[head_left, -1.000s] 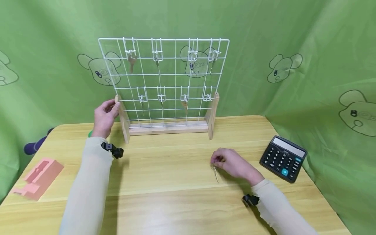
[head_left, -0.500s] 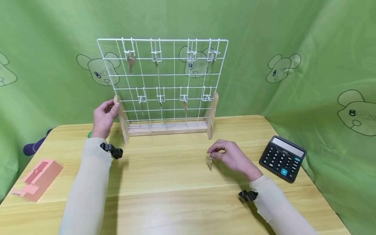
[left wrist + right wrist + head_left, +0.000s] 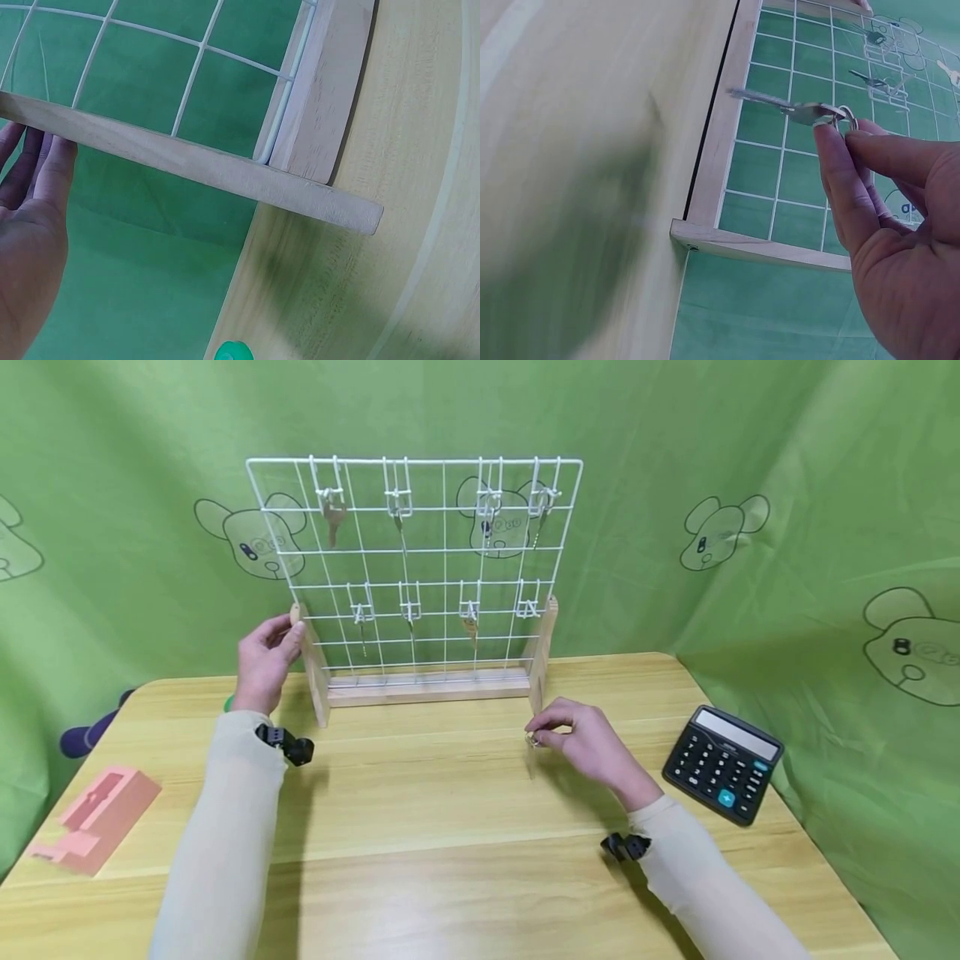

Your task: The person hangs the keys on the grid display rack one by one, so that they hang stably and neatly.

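A white wire grid rack (image 3: 427, 691) stands upright on a wooden base at the back of the table. My left hand (image 3: 266, 664) holds the top of its left wooden upright (image 3: 172, 150), thumb in front and fingers partly hidden behind. My right hand (image 3: 588, 739) pinches the ring of a metal key (image 3: 810, 112) between thumb and fingers. The key hangs above the table, in front of the rack's right foot. Keys hang from hooks on the grid, among them a brownish key (image 3: 333, 518) at top left. The lower right hook (image 3: 527, 608) holds no key.
A black calculator (image 3: 723, 764) lies on the right of the table. On the left stands a pink block-shaped holder (image 3: 105, 818). A purple object (image 3: 78, 739) shows beyond the left edge, and a green knob (image 3: 234, 350) lies near the left forearm. Green cloth hangs behind.
My right hand has moved away from me and slightly left, toward the rack, carrying the key. My left hand has stayed on the upright.
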Available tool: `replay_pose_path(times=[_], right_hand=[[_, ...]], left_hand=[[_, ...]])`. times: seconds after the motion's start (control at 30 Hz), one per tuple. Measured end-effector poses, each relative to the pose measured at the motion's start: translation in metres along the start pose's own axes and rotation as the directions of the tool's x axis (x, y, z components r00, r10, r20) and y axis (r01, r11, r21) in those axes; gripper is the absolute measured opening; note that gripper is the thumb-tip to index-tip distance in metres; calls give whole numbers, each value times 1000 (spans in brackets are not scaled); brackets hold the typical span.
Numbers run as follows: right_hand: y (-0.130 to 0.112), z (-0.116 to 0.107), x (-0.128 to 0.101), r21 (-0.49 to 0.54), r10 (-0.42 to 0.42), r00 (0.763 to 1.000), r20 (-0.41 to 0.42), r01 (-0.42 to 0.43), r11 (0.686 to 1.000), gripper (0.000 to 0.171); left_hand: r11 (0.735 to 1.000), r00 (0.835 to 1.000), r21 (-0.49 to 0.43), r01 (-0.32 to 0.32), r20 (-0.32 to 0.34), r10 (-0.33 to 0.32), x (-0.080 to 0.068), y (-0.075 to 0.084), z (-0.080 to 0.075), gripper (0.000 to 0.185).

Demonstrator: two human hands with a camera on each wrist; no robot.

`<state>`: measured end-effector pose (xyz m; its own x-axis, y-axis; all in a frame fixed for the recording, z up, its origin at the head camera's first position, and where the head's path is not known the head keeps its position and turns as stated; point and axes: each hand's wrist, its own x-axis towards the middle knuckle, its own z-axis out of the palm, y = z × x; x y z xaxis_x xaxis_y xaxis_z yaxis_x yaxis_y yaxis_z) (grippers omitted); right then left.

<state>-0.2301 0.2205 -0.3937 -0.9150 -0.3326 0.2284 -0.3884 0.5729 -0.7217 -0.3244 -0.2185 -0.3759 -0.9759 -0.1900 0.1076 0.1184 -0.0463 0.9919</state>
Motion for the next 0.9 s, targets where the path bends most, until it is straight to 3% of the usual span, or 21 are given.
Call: replay_pose_path(times=[0.47, 0.9], right_hand=[[-4, -3, 13, -17, 21, 1000, -16, -22, 1000, 16], [-14, -11, 29, 15, 39, 992, -124, -38, 999, 15]], left_hand=[[1000, 1000, -3, -16, -15, 16, 1, -1, 0, 53], [1000, 1000, 8, 0, -13, 1, 0, 1, 1, 53]])
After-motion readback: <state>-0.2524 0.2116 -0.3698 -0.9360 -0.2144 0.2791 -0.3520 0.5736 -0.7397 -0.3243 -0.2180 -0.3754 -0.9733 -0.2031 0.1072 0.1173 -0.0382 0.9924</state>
